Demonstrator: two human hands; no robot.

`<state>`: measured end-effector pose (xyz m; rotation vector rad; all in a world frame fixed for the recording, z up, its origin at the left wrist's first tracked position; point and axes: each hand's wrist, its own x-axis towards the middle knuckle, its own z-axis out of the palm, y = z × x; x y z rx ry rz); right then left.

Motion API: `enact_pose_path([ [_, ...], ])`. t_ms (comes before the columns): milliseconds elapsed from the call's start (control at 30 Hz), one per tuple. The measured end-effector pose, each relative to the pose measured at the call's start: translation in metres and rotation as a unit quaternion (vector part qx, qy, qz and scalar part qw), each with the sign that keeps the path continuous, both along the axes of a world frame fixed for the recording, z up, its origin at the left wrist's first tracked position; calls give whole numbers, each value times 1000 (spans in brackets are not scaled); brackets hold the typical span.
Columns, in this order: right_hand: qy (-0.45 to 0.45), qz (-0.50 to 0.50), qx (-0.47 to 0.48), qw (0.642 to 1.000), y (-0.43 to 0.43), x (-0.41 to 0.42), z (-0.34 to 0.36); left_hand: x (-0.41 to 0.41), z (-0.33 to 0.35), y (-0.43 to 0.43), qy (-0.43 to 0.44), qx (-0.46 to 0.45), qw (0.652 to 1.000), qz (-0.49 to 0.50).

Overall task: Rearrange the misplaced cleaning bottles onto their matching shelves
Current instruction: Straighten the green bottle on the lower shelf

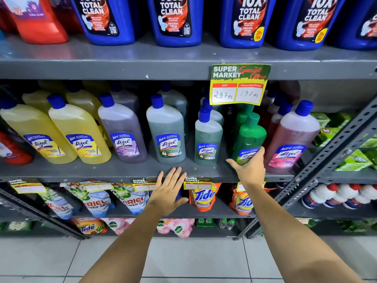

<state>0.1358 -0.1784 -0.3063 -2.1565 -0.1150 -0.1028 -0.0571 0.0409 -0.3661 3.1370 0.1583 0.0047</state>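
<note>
Progress looks early: right hand [249,167] spreads open against the green Lizol bottle [249,137], not yet gripping; left hand [170,192] hovers open, empty, below the middle shelf [102,170].

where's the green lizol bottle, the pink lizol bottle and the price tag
green Lizol bottle [252,135]: head view, on its upper body
pink Lizol bottle [293,131]: head view, mid body above the label
price tag [239,84]: head view, its centre

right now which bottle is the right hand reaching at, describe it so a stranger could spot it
Find the yellow price card hanging from the upper shelf edge. Directly below it, on the middle shelf, stands the solid green bottle at the right hand. Its neighbours have blue caps and see-through bodies; its cap is green.
</note>
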Motion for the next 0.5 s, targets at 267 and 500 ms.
enact_pose_path([
  [267, -12, 27, 32, 999, -1, -3, -4, -6, 7, -9, -11, 7, 1000, 23],
  [500, -162, 2, 83, 983, -1, -54, 6, -30, 76, 1, -154, 20, 987, 38],
])
